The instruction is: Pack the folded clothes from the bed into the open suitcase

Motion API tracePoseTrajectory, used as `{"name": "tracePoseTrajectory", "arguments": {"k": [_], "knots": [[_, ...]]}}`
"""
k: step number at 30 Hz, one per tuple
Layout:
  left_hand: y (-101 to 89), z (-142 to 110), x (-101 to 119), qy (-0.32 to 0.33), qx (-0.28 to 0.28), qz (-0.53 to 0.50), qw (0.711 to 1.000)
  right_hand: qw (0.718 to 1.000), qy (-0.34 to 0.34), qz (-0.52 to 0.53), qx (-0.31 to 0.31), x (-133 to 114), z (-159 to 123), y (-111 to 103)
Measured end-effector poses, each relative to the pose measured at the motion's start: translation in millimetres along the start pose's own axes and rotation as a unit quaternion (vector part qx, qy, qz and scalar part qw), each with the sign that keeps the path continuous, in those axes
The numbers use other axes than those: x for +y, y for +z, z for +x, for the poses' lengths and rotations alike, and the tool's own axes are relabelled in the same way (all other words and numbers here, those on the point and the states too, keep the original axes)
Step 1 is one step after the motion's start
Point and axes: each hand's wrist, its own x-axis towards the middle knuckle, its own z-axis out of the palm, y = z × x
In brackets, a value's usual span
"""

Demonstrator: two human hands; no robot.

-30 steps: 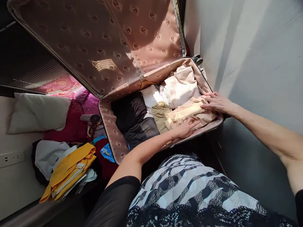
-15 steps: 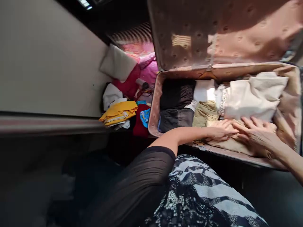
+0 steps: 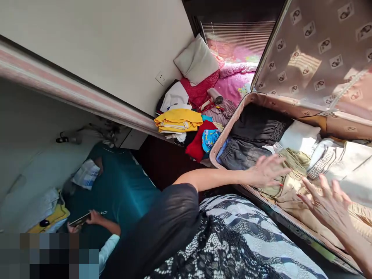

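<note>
Cramped room, pale wall on the left, pink bed [image 3: 232,79] at the back in strong sun. An open suitcase [image 3: 232,130] is seen at right, lid raised, lining tan with a small repeated print. Folded clothes are packed in rows inside: black and grey pieces at the left end, an olive garment [image 3: 293,161] in the middle, white pieces behind. A beige garment [image 3: 290,193], soft and creased, lies along the near edge of the suitcase. The left hand [image 3: 266,170] is held open, fingers spread, over the olive and beige cloth; nothing is gripped. The right hand [image 3: 327,201] is likewise open, fingers splayed just above the beige garment. A yellow folded pile [image 3: 177,120] is noted beside the suitcase. Lower left, another person's hand [image 3: 93,217] holds a phone.
</note>
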Motion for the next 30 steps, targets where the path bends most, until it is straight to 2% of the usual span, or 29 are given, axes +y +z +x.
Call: {"name": "tracePoseTrajectory", "arguments": {"k": [2,4,7,10,13,16,18,21,24,27,30], "knots": [[-24.5,-36.4,-40.0,-0.080,0.061,-0.038,0.994,0.999,-0.036,0.000,0.003,-36.1,44.4,15.7],[-48.7,-73.0,-84.4,-0.155,0.114,-0.057,0.980,0.998,-0.062,0.001,-0.023,-80.4,90.0,32.7],[-86.4,-129.0,-152.0,-0.278,0.142,-0.034,0.950,0.993,-0.105,0.010,-0.058,-150.8,150.4,56.9],[-125.9,-189.4,-217.2,-0.379,0.102,0.021,0.919,0.982,-0.163,0.028,-0.087,-213.9,200.8,77.0],[-159.2,-249.3,-280.4,-0.423,0.044,0.062,0.903,0.967,-0.217,0.034,-0.128,-268.4,249.9,93.6],[-177.6,-296.0,-338.6,-0.445,-0.018,0.043,0.895,0.950,-0.256,0.028,-0.177,-318.1,301.6,111.8],[-182.3,-316.0,-371.4,-0.439,-0.037,0.012,0.897,0.939,-0.274,0.024,-0.209,-348.1,336.0,126.6],[-185.7,-331.3,-408.0,-0.399,-0.047,-0.032,0.915,0.933,-0.268,0.023,-0.239,-387.1,382.6,150.9],[-192.5,-336.1,-430.1,-0.362,-0.082,-0.074,0.926,0.940,-0.236,0.021,-0.246,-419.4,416.3,172.1],[-202.6,-337.1,-441.7,-0.344,-0.113,-0.094,0.928,0.938,-0.230,0.005,-0.260,-444.1,431.8,185.8],[-211.9,-337.6,-448.9,-0.326,-0.119,-0.101,0.932,0.935,-0.226,-0.008,-0.273,-456.4,435.1,193.7]]}}
